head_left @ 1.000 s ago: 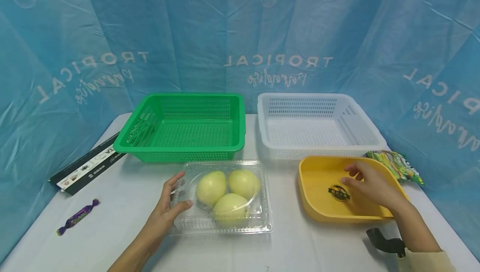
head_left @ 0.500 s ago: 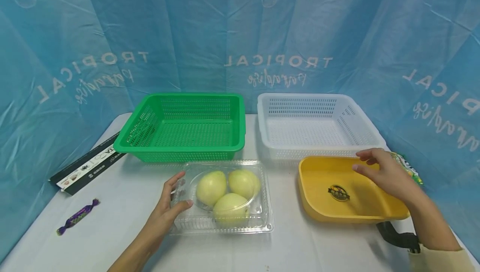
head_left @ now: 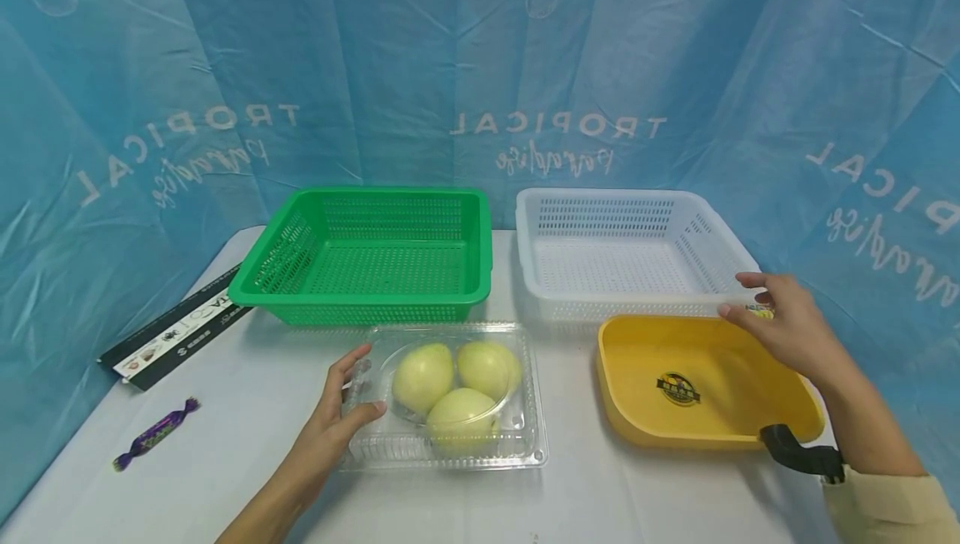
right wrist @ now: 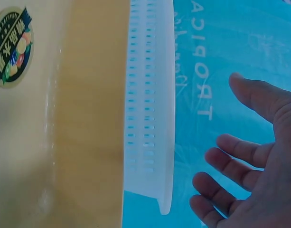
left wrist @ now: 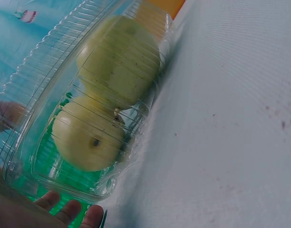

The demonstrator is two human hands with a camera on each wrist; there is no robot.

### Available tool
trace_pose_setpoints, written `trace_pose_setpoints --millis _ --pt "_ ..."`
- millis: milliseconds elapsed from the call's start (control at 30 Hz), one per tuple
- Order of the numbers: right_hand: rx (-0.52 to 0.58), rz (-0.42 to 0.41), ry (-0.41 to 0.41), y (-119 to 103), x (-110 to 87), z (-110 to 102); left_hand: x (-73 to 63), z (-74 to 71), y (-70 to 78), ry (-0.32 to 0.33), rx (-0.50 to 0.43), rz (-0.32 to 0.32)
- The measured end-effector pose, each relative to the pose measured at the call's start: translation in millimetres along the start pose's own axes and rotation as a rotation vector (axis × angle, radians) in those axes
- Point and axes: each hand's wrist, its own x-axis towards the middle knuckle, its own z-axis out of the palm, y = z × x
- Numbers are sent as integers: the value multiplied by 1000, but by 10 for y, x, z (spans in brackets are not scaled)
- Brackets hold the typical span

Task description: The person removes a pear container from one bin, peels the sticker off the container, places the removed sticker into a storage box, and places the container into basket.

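Shifted from tray (head_left: pixel 716 402) toward packet (head_left: pixel 761 311), the right hand (head_left: pixel 791 327) hangs wide, grasping nothing yet; the left hand (head_left: pixel 330 419) rests loosely against the box (head_left: pixel 393 450).

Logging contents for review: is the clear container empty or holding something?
Holding something: the head view shows three pale green fruits inside the clear container; the left wrist view shows fruit through its ribbed wall.

The clear plastic container (head_left: pixel 534 398), rectangular and ribbed, lies flat at your left hand (head_left: pixel 330 415), three rounded, pale-green fruits (head_left: pixel 462 419) clustered inside. A printed packet (head_left: pixel 762 311) lies largely hidden behind your right hand (head_left: pixel 791 327).
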Motion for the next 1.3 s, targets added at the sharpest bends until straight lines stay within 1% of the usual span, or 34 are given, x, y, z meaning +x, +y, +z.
trace_pose_setpoints --millis 267,567,733,933,1133,1300 --pt "-3 66 -7 51 108 -37 -4 2 3 1 7 2" --pt "-18 98 -9 187 235 -33 -9 1 15 -8 16 -1" --pt "13 110 -15 264 305 -24 -9 3 17 -5 18 -4" --pt "70 149 -64 326 367 -7 -7 5 13 -1 17 -6" --pt "120 141 -109 385 399 4 -8 5 5 -1 11 -4" --pt "110 151 -143 439 430 27 -20 7 11 -2 12 -8"
